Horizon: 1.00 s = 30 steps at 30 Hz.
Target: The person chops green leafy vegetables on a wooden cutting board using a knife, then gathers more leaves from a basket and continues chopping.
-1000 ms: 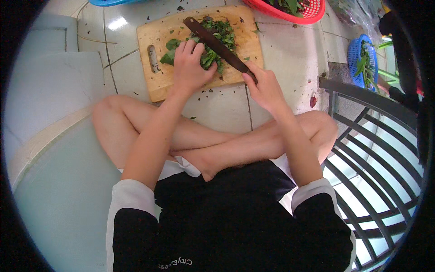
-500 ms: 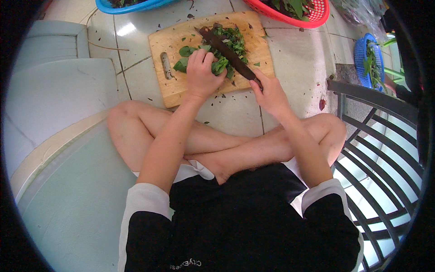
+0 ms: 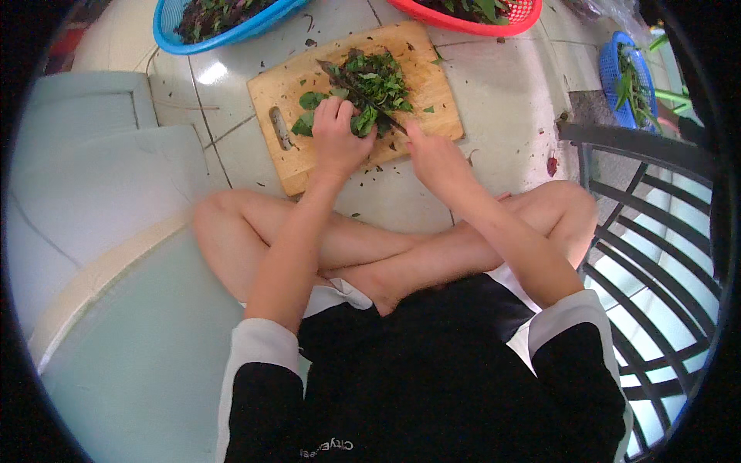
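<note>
A wooden cutting board [image 3: 421, 58] with a slotted handle hole lies tilted on the tiled floor in front of my crossed legs. My left hand [image 3: 338, 140] is closed on a bunch of green leaves [image 3: 304, 123], pressing it onto the board. In my right hand [image 3: 440, 162] is the handle of a dark-bladed knife [image 3: 392, 121]. The blade stands nearly edge-on against the right side of the held leaves, so little of its face shows. Beyond and right of the blade spreads a pile of chopped leaves [image 3: 378, 77], and small scraps dot the board.
A blue basin [image 3: 255, 35] of leaves stands at far left, a red basket [image 3: 463, 23] of greens at far right. Another blue basket [image 3: 615, 77] is by the dark slatted railing [image 3: 633, 147]. A pale green panel [image 3: 123, 355] borders my left side. Leaf bits litter the tiles.
My right hand has moved left and turned the knife from lying flat over the chopped pile to edge-on beside the held leaves. The view has shifted slightly.
</note>
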Each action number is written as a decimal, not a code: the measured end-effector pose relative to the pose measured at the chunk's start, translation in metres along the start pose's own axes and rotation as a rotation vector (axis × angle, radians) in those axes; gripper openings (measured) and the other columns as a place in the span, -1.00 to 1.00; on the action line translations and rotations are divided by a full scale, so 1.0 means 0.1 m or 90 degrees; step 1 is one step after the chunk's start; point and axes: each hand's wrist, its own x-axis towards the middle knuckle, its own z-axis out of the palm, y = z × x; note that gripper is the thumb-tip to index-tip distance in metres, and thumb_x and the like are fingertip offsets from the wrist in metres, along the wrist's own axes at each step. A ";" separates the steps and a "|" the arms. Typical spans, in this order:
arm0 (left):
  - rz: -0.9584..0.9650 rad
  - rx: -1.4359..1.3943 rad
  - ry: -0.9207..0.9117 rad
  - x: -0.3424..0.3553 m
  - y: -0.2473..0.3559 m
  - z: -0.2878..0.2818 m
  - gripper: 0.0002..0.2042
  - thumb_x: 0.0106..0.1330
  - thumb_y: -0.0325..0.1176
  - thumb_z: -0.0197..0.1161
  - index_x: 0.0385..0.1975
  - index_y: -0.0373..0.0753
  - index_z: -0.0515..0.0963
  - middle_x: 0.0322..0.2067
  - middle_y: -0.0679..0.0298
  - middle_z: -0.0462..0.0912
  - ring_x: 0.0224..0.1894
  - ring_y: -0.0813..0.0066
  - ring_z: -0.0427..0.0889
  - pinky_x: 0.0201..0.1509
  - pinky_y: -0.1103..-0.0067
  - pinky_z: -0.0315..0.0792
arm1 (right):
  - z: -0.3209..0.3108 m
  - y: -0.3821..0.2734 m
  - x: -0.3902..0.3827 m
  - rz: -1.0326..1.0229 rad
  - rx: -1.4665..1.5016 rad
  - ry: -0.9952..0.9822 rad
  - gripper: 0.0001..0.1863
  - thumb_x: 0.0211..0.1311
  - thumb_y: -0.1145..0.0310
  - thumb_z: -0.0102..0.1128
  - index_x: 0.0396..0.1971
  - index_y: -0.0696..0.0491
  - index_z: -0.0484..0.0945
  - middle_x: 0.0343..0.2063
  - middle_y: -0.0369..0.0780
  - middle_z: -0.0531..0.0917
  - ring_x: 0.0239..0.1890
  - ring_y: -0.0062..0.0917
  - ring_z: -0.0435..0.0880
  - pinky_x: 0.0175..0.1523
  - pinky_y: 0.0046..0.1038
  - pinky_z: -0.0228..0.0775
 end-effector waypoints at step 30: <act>-0.048 -0.117 -0.067 -0.02 0.06 -0.05 -0.50 0.20 -0.32 0.28 0.07 -0.43 0.30 -0.04 -0.08 0.38 0.06 -0.03 0.35 0.20 0.23 0.23 | -0.17 -0.10 -0.11 0.034 0.118 -0.057 -0.64 0.14 0.62 -0.01 -0.02 0.17 0.33 -0.47 0.11 0.63 -0.31 0.07 0.64 -0.25 -0.02 0.48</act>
